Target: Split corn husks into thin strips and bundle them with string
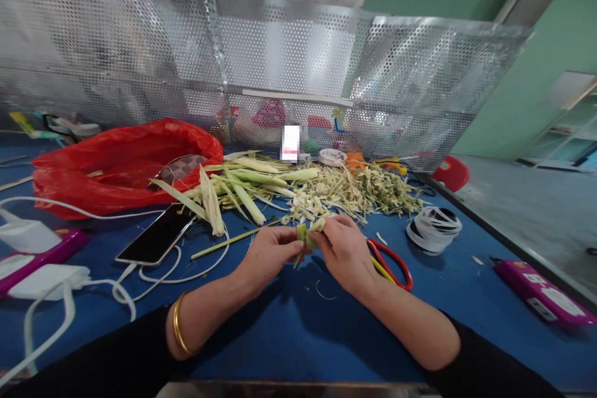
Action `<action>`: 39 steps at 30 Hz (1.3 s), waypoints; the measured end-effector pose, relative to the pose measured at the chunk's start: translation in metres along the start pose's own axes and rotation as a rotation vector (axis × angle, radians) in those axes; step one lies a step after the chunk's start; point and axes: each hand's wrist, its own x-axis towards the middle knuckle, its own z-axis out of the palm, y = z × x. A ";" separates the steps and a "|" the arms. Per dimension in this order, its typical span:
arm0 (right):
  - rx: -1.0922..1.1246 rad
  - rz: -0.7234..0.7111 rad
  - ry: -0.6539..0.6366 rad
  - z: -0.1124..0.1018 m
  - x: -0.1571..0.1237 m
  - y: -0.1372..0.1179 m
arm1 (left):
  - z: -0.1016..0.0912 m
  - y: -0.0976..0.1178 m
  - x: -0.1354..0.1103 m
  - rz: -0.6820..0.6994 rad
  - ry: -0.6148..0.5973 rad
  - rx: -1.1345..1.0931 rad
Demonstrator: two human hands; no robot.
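Observation:
Between both hands, above the blue table, is a small folded piece of pale green corn husk. My left hand pinches its left side between thumb and fingers. Closed on the husk's right side are the fingers of my right hand. Scissors with red handles lie beside my right wrist, partly hidden by it. Just beyond the hands spreads a heap of small dried husk pieces. Long green husk strips lie to its left, and a thin green stalk rests left of my left hand.
A red plastic bag stands at the back left. A phone with white cables, white chargers and a purple power strip lie left. Right are a white ribbon roll and a purple packet. Perforated metal panels border the back.

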 end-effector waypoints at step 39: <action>0.806 0.517 -0.163 0.001 0.000 -0.001 | 0.000 -0.014 0.013 -0.076 0.090 0.000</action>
